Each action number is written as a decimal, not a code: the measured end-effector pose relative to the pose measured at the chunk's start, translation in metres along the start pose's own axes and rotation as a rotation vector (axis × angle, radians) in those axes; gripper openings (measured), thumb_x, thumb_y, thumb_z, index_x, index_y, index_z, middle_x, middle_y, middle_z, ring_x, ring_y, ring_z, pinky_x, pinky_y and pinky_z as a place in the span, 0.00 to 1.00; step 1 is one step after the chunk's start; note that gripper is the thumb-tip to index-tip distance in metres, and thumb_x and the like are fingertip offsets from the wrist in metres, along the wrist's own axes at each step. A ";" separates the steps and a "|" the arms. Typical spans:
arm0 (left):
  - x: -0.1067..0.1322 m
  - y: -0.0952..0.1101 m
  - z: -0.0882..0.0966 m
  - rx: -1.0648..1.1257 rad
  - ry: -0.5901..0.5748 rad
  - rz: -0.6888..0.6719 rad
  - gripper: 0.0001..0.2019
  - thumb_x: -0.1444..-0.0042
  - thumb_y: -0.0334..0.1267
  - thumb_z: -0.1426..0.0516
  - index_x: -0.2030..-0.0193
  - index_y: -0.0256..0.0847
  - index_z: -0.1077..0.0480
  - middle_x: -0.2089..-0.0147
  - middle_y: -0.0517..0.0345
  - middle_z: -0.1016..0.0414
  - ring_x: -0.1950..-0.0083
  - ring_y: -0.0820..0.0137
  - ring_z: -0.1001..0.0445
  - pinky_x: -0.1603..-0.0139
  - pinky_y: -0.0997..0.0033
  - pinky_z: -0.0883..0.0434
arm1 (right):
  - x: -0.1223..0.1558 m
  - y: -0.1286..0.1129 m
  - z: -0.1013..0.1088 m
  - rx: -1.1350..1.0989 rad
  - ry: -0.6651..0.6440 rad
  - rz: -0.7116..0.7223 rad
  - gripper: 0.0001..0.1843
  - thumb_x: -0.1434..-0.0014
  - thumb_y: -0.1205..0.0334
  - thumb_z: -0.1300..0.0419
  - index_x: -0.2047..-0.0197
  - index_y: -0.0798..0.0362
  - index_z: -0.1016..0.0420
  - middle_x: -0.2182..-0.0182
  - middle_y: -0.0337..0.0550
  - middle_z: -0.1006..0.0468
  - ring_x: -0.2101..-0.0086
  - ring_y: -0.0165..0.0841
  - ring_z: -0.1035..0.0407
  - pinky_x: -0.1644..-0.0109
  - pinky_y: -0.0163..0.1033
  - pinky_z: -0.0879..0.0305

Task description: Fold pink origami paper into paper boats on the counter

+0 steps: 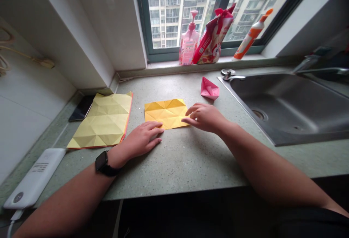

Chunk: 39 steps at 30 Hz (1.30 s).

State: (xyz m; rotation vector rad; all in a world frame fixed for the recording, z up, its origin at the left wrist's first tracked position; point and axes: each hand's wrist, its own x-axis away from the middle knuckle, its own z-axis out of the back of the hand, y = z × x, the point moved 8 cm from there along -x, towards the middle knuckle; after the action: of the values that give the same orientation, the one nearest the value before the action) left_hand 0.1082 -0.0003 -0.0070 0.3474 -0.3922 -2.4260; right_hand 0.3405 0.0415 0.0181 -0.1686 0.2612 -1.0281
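One creased yellow origami sheet (167, 112), left of the sink (275, 98): your left hand (143, 136) lies flat at its edge, right hand (203, 116) narrow in grip, sink-side, pinch unclear. Best steady it, pressing along creases.

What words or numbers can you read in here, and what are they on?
None can be read for certain:
Pink pump bottle: label print, too small.
Red bag: print, too small.
Orange-and-white bottle: label, blurred.
White device with a cable: lines of print, too blurred; the mark in its dark oval is unclear too.
Yellow paper: no writing shows, only creases.
Black watch: dark screen, nothing readable.
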 end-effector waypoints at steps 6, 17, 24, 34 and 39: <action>0.002 -0.015 0.008 -0.044 0.053 0.059 0.12 0.25 0.43 0.43 0.39 0.43 0.27 0.35 0.45 0.21 0.32 0.55 0.24 0.20 0.37 0.36 | -0.009 0.005 -0.019 -0.094 0.122 0.067 0.12 0.27 0.57 0.36 0.46 0.43 0.12 0.43 0.48 0.14 0.43 0.45 0.22 0.36 0.56 0.27; -0.004 -0.008 0.010 -0.085 0.159 0.025 0.21 0.32 0.46 0.33 0.37 0.43 0.28 0.35 0.43 0.23 0.33 0.50 0.24 0.27 0.38 0.29 | -0.010 0.008 -0.039 -0.090 0.005 0.072 0.30 0.41 0.79 0.36 0.43 0.41 0.12 0.41 0.45 0.15 0.41 0.45 0.22 0.33 0.55 0.27; -0.009 0.004 0.012 -0.106 0.164 -0.058 0.08 0.26 0.34 0.44 0.53 0.42 0.22 0.49 0.49 0.17 0.50 0.59 0.20 0.48 0.57 0.23 | -0.006 0.003 -0.034 -0.041 -0.046 0.076 0.24 0.36 0.71 0.36 0.40 0.42 0.13 0.44 0.48 0.15 0.45 0.45 0.22 0.36 0.52 0.28; -0.001 -0.030 0.022 -0.002 0.330 0.191 0.08 0.28 0.30 0.48 0.51 0.42 0.28 0.55 0.51 0.18 0.56 0.61 0.19 0.54 0.62 0.24 | -0.001 -0.006 -0.030 -0.106 0.147 0.305 0.33 0.40 0.54 0.22 0.33 0.39 0.20 0.31 0.49 0.23 0.31 0.53 0.31 0.28 0.66 0.32; 0.002 -0.027 0.021 0.157 0.304 0.121 0.10 0.28 0.30 0.49 0.47 0.43 0.29 0.52 0.52 0.19 0.53 0.63 0.19 0.49 0.62 0.22 | -0.004 0.004 -0.019 -0.205 0.235 0.326 0.28 0.38 0.66 0.28 0.36 0.40 0.17 0.38 0.46 0.16 0.38 0.46 0.24 0.33 0.58 0.26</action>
State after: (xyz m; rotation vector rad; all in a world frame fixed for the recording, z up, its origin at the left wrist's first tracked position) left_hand 0.0844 0.0225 0.0019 0.7293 -0.4533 -2.1851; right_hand 0.3363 0.0468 -0.0001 -0.1831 0.5893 -0.6952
